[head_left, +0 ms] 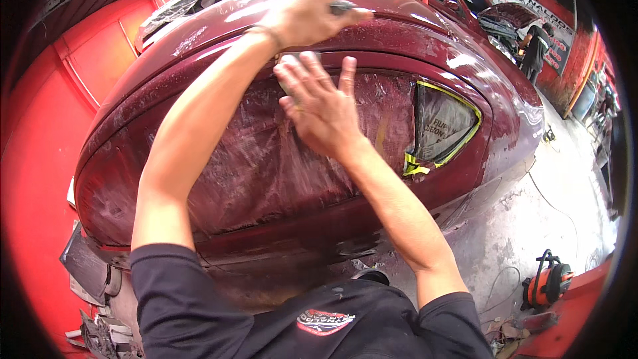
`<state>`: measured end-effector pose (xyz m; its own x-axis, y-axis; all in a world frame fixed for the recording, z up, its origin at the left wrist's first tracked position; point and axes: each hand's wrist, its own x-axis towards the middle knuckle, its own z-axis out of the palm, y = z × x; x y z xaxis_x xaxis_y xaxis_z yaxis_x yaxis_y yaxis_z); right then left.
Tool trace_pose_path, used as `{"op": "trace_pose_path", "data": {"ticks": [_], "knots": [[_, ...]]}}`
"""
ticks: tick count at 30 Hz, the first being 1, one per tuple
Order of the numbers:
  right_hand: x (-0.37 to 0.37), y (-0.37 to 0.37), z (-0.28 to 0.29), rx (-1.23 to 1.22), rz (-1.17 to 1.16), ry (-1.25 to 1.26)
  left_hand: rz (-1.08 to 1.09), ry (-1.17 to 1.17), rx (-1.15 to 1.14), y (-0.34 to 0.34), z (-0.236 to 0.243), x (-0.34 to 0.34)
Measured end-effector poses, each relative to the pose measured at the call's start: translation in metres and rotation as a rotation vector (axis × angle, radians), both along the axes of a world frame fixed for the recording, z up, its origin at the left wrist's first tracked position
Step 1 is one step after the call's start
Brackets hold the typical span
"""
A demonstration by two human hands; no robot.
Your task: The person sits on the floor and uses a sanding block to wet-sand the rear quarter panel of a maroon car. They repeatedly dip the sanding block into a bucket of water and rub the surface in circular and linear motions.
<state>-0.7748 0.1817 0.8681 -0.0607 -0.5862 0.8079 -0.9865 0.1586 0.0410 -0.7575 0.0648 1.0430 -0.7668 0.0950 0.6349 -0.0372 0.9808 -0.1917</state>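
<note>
In front of me is a dark red car (372, 33) with dull, whitish dusty patches along its roof and pillar. My left hand (302, 16) reaches over the roof edge, its fingers closed round a small dark grey block (341, 7), whose exact kind I cannot make out. Lower down, my right hand (322, 106) is raised with its fingers stretched and apart, close to the upper edge of the covered side window. Wrinkled, red-dusted masking film (259, 166) hangs over that window. Yellow-green tape (458, 139) edges the small rear window, which is covered with printed paper.
A red wall (46, 153) runs along the left, with car parts (86, 266) against it. At lower right stands an orange and black machine (548, 282) near a cable on the pale floor. Another person (535, 50) works at an open-hooded car at far right.
</note>
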Motion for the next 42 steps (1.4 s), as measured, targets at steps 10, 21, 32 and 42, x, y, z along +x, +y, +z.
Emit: {"op": "trace_pose_path", "data": {"ticks": [10,21,32,42], "knots": [[-0.096,0.072,-0.032,-0.191,-0.347,-0.235,0.248,-0.295,0.046,-0.006,0.039,0.040],[-0.057,0.043,-0.020,-0.249,-0.232,-0.233,0.583,-0.285,-0.154,-0.078,0.032,0.189],[0.188,-0.137,0.028,-0.144,0.321,0.111,0.478,0.330,-0.141,-0.206,0.001,0.267],[0.085,-0.053,0.009,-0.068,-0.085,-0.120,0.444,0.812,0.309,-0.215,-0.057,0.374]]}}
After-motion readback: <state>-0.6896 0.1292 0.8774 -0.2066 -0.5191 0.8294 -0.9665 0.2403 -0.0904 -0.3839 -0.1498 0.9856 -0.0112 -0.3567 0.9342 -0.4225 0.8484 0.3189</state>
